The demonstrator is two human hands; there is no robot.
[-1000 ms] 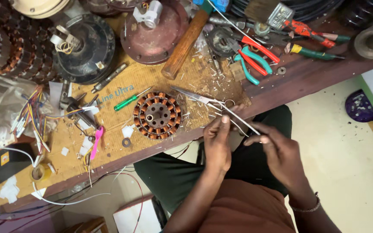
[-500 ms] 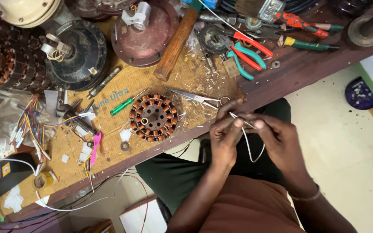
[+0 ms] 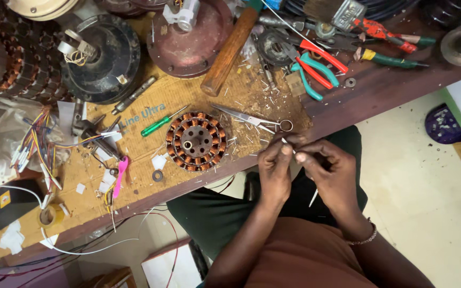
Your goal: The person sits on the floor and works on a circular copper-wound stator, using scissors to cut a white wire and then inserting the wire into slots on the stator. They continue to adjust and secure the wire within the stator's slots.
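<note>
My two hands pinch a thin white wire [image 3: 294, 152] together.
Left hand [image 3: 274, 169] and right hand [image 3: 333, 173] grip narrowly; I judge it could slip, or snag the scissors [image 3: 252, 119] just beyond my fingertips.

Stator [image 3: 196, 141] on bench [image 3: 380, 88], near its front edge. Scissors [image 3: 252, 119] just right of it, screwdriver [image 3: 161, 122] just left. Hammer [image 3: 229, 50] behind stator, pliers [image 3: 316, 66] right of hammer. Both hands [image 3: 305, 170] before the bench edge, right of stator.

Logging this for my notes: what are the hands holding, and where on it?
Both hands, left hand and right hand, pinch a thin white wire near its upper end; the rest hangs below.
</note>
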